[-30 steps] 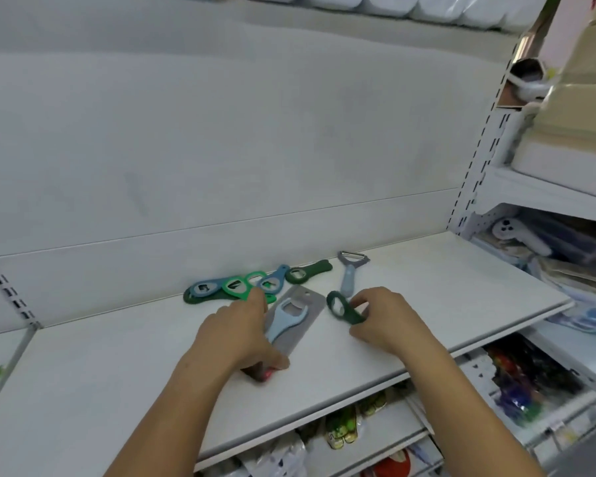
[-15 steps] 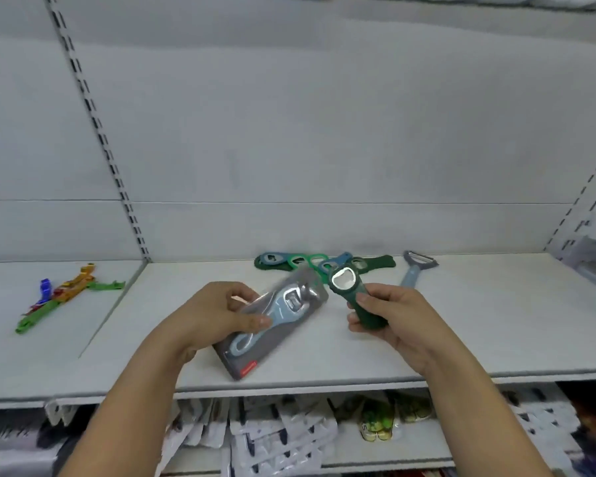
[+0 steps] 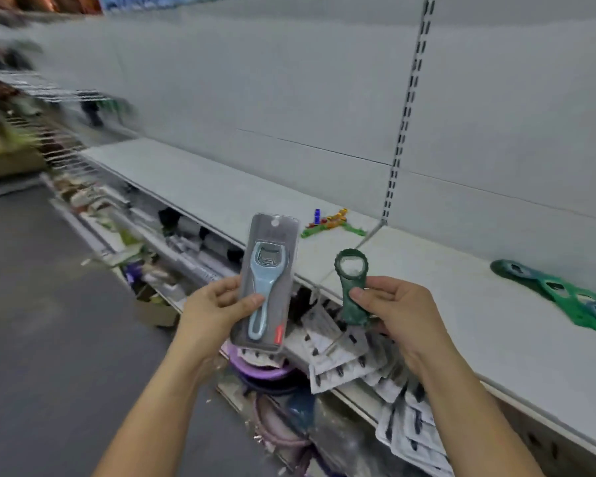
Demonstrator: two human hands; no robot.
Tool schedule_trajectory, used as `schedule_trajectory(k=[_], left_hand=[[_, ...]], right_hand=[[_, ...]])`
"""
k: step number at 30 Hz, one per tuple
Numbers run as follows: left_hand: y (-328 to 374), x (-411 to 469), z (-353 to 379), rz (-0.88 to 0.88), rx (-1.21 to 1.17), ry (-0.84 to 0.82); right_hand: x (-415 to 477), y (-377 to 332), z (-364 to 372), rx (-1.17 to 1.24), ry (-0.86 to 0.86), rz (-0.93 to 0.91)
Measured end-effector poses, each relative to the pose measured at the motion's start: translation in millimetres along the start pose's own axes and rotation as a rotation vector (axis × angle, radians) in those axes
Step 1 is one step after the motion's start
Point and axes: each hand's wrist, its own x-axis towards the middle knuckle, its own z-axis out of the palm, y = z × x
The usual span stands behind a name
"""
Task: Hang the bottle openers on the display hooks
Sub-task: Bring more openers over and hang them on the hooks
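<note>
By the shelf (image 3: 427,287), my left hand (image 3: 214,311) pinches the carded opener (image 3: 267,287) upright; my right hand (image 3: 396,311) grips the green opener (image 3: 351,290) by its handle. Carrying step, I judge. Next I must find hooks, none clearly visible.

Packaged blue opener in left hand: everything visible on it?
The packaged blue opener is a pale blue bottle opener, head up, with a metal-looking insert and a slotted handle, sealed on a grey card that looks blister-packed. The card has rounded corners, a round hang hole at top and a small red label near the bottom. It stands roughly upright in mid-air before the shelf; the left hand grips its lower left edge, thumb on the front.
</note>
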Motion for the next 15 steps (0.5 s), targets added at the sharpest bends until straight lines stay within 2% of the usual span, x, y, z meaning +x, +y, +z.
schedule_trajectory(k=[5,10,15], left_hand=[[-10,4,-101,0.025,-0.03,0.198],[-19,15,-225,0.026,-0.038,0.378],[-25,33,-339,0.014,-0.054,0.48]], right_hand=[[27,21,113,-0.038,-0.156,0.047],[42,43,253,-0.133,-0.42,0.072],[53,65,384,-0.172,-0.537,0.099]])
